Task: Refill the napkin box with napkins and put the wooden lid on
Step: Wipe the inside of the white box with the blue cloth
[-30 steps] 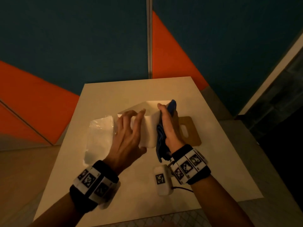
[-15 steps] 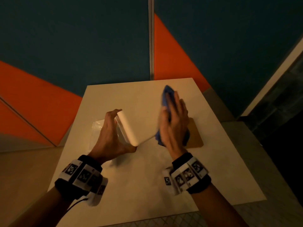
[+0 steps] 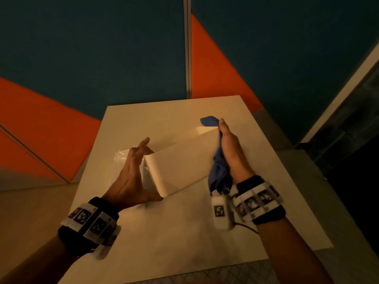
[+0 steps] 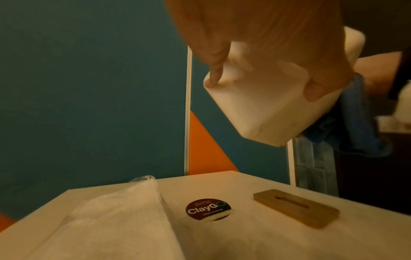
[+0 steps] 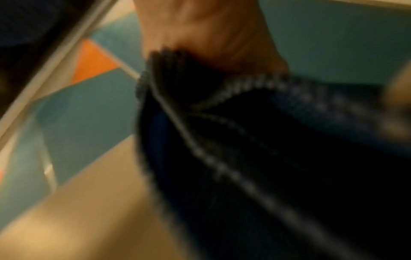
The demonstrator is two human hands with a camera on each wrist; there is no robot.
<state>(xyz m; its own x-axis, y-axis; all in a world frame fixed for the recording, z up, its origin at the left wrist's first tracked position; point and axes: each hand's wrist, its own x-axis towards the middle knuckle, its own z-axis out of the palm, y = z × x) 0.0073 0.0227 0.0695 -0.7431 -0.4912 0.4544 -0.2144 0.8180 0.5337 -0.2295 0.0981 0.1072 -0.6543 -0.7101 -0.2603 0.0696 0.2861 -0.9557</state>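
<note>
My left hand (image 3: 131, 175) grips the left end of the white napkin box (image 3: 180, 165), thumb under it and fingers over the top, and holds it tilted above the table. In the left wrist view, that hand (image 4: 278, 35) wraps the box (image 4: 266, 109) from above. My right hand (image 3: 229, 144) has straight fingers and presses a blue cloth (image 3: 219, 173) against the box's right end. The wooden lid (image 4: 295, 208), with a slot, lies flat on the table; the box hides it in the head view. A plastic-wrapped napkin pack (image 3: 123, 158) lies on the left.
The white table (image 3: 184, 232) ends close to a teal and orange wall. A round dark ClayGo sticker (image 4: 208, 209) sits between the napkin pack (image 4: 111, 219) and the lid. The right wrist view is blurred and mostly filled by the cloth (image 5: 266, 158).
The box has swung from end-on to showing its long side. My right hand has turned edge-on and slid with the cloth to the box's right end.
</note>
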